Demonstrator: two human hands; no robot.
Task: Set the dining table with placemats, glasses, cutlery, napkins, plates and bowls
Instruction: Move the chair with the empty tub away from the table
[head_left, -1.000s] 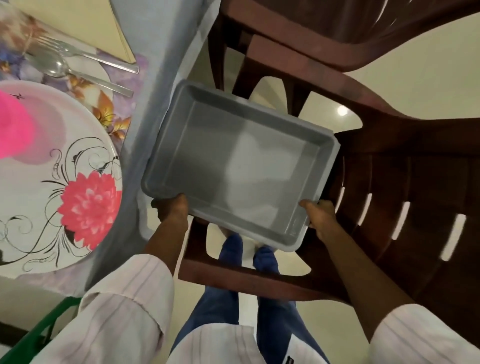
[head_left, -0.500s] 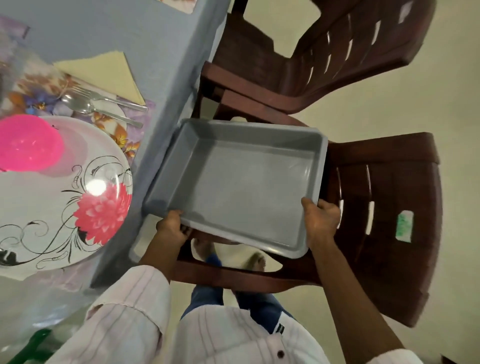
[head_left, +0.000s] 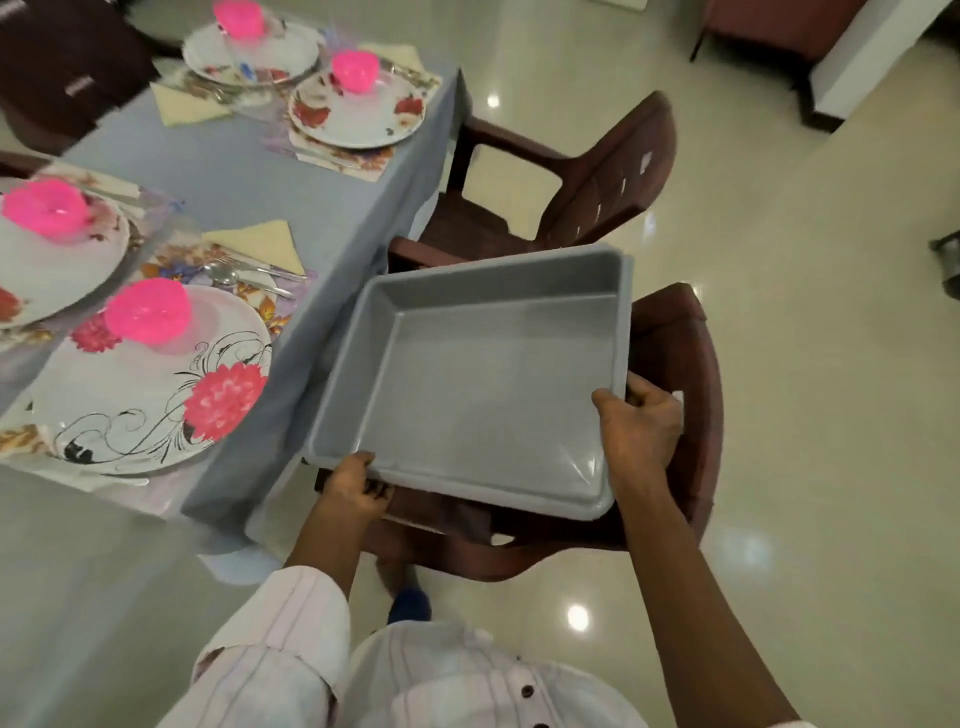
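The bench (head_left: 291, 182) lies to my left under a blue-grey cloth, and four places look laid on it. The nearest plate (head_left: 156, 410) carries a pink bowl (head_left: 148, 312), with a folded napkin (head_left: 260, 244) and a fork and spoon (head_left: 244, 273) on a flowered placemat (head_left: 169, 262) beside it. The clear shapes next to the plates may be glasses, though the blur leaves me unsure.

Just off the bench's edge I hold an empty grey tray (head_left: 483, 395) in the air above the seat of the nearer brown chair (head_left: 685, 364). My left hand (head_left: 358, 486) has its grip clamped on the near left corner, fingers curled under. My right hand (head_left: 641, 431) wraps the near right corner, thumb inside the wall.

With the tray empty, I judge the laying nearly done and the step in hand to be taking the tray away. To do that well I should hold it level, lift it clear of the chair's arms, and swing it away from the bench so no corner clips the nearest plate or drags the cloth. A second chair (head_left: 597, 176) stands further along on the glossy floor (head_left: 831, 364).
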